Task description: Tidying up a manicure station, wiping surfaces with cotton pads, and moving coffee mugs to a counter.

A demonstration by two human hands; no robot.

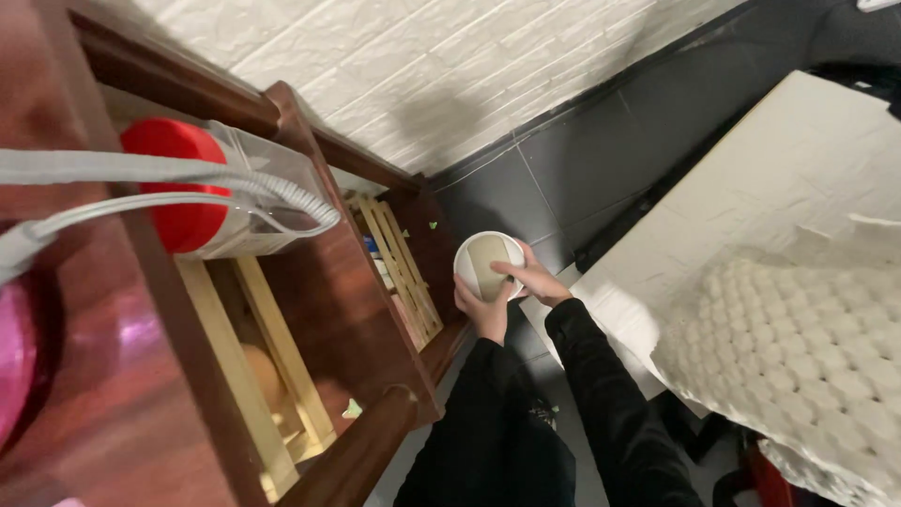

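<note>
Both hands are clamped together on 1 round white bowl with a grey-beige inside (487, 263), held in the air just beside the dark reddish-brown wooden shelf unit (328, 310). The left hand (485, 314) grips the bowl from below, fingers wrapped around its lower rim. The right hand (533, 279) lies over the bowl's right edge, its fingers reaching across the opening. Both arms wear black sleeves.

Inside the wooden shelf unit, pale wooden slats (404, 263) form the racks. Nearer the camera on the same unit sits a clear plastic jar with a red lid (211, 192), lying on its side, with 2 grey ribbed cables (169, 178) running across it. Away from the shelf unit, beyond the bowl, stands a white brick-textured wall (450, 66) over dark grey floor tiles (563, 178). On the far side of the hands from the shelf unit lies a cream bubble-textured blanket (807, 329).
</note>
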